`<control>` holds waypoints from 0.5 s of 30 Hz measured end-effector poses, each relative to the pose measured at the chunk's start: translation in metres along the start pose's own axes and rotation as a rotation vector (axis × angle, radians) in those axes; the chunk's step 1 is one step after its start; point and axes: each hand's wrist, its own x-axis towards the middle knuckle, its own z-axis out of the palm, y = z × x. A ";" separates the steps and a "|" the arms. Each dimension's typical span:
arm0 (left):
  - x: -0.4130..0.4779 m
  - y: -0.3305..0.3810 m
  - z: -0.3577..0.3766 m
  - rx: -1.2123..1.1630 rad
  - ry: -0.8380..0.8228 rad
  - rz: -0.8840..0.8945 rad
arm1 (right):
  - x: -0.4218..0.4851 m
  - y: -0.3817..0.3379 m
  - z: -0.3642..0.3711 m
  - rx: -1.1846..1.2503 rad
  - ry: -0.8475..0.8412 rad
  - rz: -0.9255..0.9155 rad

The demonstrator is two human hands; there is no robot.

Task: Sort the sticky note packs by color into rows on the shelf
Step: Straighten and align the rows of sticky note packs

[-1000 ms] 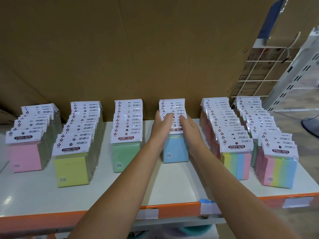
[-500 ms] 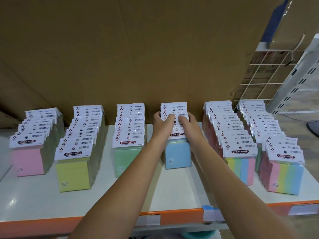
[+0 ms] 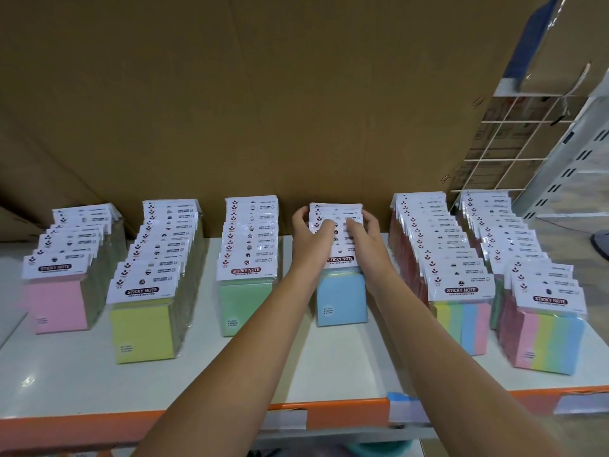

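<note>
The blue row (image 3: pixel 342 300) stands on the shelf (image 3: pixel 329 371) between the green row (image 3: pixel 245 301) and a striped row (image 3: pixel 461 321). Left hand (image 3: pixel 311 237) and right hand (image 3: pixel 367 237) grip its rear cards, fingers (image 3: pixel 299 215) curled round them.

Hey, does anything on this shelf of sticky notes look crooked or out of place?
Nothing is spilled or damaged. The far-right rainbow row runs crooked, its front packs stepped out to the right. The pink row at far left has its header cards fanned unevenly. Elsewhere nothing stands out.
</note>
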 end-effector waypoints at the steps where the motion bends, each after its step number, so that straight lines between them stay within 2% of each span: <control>1: 0.001 0.000 -0.001 0.003 0.007 -0.028 | 0.001 0.000 0.000 -0.005 0.004 0.014; 4: 0.004 0.000 -0.002 0.082 -0.058 -0.065 | 0.003 0.000 0.000 -0.026 -0.019 0.049; 10: 0.004 0.002 -0.003 0.133 -0.133 -0.023 | -0.001 -0.003 0.003 -0.019 -0.042 0.114; 15: 0.001 0.005 -0.006 0.164 -0.056 -0.075 | -0.011 -0.007 -0.002 0.033 -0.048 0.138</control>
